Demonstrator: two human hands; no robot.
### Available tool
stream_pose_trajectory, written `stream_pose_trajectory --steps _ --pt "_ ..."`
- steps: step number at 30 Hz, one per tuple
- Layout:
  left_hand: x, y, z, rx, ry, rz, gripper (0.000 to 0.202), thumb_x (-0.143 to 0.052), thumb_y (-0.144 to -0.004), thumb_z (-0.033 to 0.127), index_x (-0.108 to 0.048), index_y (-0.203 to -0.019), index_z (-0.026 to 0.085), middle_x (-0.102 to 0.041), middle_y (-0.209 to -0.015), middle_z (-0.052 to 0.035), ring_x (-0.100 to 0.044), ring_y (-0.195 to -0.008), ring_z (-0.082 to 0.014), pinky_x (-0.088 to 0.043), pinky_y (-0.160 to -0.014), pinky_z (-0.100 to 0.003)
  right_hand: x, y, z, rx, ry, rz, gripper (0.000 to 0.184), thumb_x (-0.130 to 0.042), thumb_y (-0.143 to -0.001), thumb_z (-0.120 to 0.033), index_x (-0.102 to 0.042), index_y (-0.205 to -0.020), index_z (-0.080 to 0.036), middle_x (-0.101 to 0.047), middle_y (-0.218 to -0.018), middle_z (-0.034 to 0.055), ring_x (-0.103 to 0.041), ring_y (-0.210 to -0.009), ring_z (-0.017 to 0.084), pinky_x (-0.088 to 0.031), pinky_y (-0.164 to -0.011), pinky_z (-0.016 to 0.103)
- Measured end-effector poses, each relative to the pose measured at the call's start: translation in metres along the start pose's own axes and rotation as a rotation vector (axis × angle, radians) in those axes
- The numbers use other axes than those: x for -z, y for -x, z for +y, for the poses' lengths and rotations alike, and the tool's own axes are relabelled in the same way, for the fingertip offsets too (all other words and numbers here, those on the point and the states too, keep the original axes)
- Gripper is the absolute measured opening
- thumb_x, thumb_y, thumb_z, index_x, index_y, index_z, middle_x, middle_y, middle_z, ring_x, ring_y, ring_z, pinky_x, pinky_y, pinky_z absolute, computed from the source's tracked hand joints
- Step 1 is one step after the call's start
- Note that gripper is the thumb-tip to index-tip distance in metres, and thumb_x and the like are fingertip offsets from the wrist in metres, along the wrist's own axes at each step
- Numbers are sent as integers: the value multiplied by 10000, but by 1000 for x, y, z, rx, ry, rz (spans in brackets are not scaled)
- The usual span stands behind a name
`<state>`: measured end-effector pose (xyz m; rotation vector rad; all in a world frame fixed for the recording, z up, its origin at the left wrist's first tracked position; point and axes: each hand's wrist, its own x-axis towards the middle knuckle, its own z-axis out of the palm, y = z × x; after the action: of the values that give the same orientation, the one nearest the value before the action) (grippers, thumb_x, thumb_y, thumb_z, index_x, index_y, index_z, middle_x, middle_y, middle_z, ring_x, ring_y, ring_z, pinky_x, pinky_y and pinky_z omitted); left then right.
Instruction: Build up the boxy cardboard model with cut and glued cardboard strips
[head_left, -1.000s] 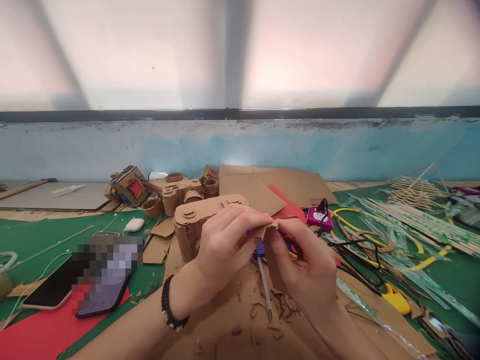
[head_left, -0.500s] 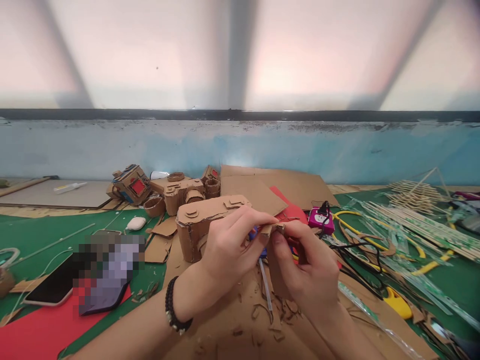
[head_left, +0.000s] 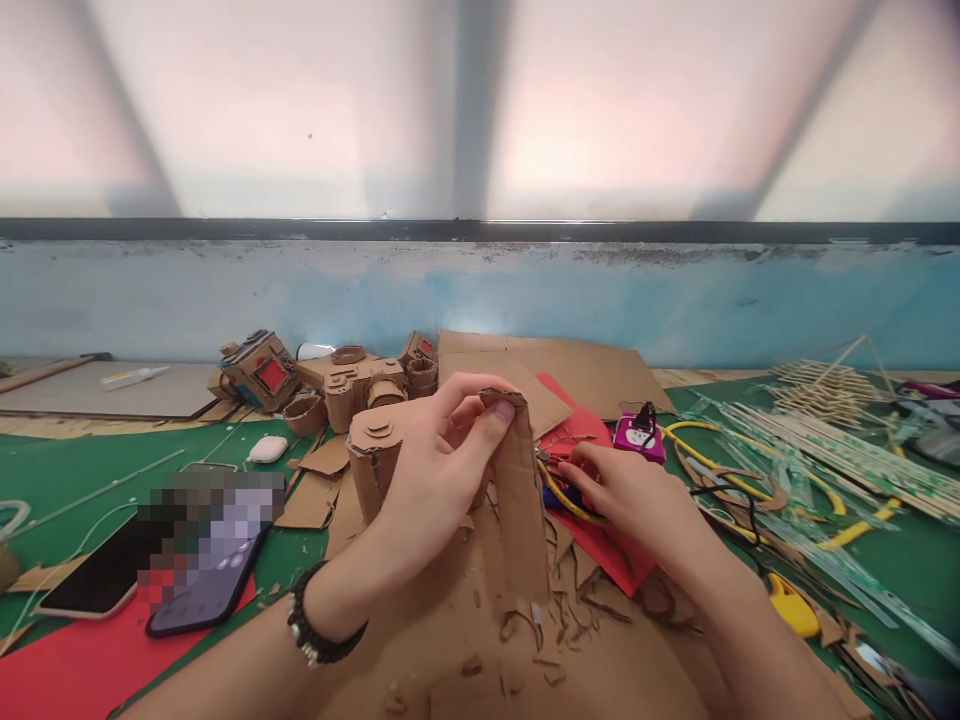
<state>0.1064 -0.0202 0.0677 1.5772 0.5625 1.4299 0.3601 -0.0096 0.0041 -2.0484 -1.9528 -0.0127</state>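
Note:
My left hand pinches the top end of a long strip of cardboard between thumb and fingers. The strip stands nearly upright, its lower end close to the cardboard sheet. To the right, my right hand is down among a blue tool and a yellow cable, with a red sheet beneath. Its fingers are curled around something small that I cannot make out. Behind my left hand stands a cardboard camera body, partly covered.
Other cardboard camera models stand at the back. Two phones lie at left by a white earbud case. At right are a purple box, wooden sticks and yellow-handled scissors. Cardboard scraps litter the middle.
My right hand has let go of the cardboard and moved right and down to the blue tool and cable. My left hand now holds the strip alone, slightly raised and turned upright.

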Motion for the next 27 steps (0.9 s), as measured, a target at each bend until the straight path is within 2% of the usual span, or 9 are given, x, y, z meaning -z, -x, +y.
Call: stream_pose_trajectory --steps 4,7,9,11,13,17,22,27 --pt "0 0 -3 14 17 -32 53 -673 -1060 270 -707 -1053 231 -757 -887 -17 -722 -782 -162 -601 -674 -262 -9 1 -2 80 46 -88 247 -631 -1028 -441 -756 -904 -267 -824 -978 86 -771 -875 305 -331 -617 330" --pt "1 -2 -6 -18 -30 -30 57 -673 -1053 236 -716 -1021 216 -783 -939 -28 -747 -839 -158 -607 -712 -251 -12 -1 1 123 59 -105 210 -614 -1044 -370 -743 -938 -242 -804 -1022 98 -757 -893 286 -376 -657 335" --pt "1 -3 -9 -13 -40 -24 53 -683 -1046 228 -723 -1017 210 -783 -929 -25 -754 -852 -152 -613 -738 -243 -14 -2 4 128 61 -95 179 -587 -1058 -328 -732 -1040 -225 -799 -1083 114 -754 -895 281 -404 -679 341" --pt "2 -4 -11 24 -13 -12 38 -708 -1034 245 -711 -1030 208 -771 -906 -16 -757 -836 -150 -621 -734 -241 -16 -4 8 129 60 -83 186 -592 -1060 -319 -724 -1132 -210 -793 -1162 141 -761 -949 298 -431 -701 348" --pt "2 -4 -12 90 66 1 110 -736 -1022 286 -662 -1067 218 -755 -898 1 -750 -759 -144 -635 -692 -255 -17 -6 10 143 55 -79 198 -616 -1061 -339 -732 -1159 -213 -789 -1205 146 -760 -1042 314 -459 -748 354" --pt "2 -4 -11 230 153 4 211 -723 -1029 364 -559 -1073 239 -720 -874 32 -719 -591 -132 -630 -579 -269 -19 -8 11 160 44 -64 189 -650 -1058 -401 -730 -1065 -230 -786 -1151 122 -744 -1059 309 -466 -766 352" --pt "2 -5 -11 298 128 3 220 -706 -1018 391 -548 -1020 237 -696 -820 33 -737 -594 -152 -613 -542 -255 -23 -10 7 169 11 -26 159 -636 -1036 -337 -715 -953 -226 -750 -1129 138 -725 -1019 302 -444 -722 340" --pt "3 -5 -7 326 148 3 226 -709 -1007 381 -570 -1089 222 -760 -942 -8 -745 -606 -148 -651 -571 -281 -27 -12 10 187 -100 -50 245 -569 -1025 -292 -690 -821 -229 -767 -896 100 -709 -797 247 -397 -656 324"
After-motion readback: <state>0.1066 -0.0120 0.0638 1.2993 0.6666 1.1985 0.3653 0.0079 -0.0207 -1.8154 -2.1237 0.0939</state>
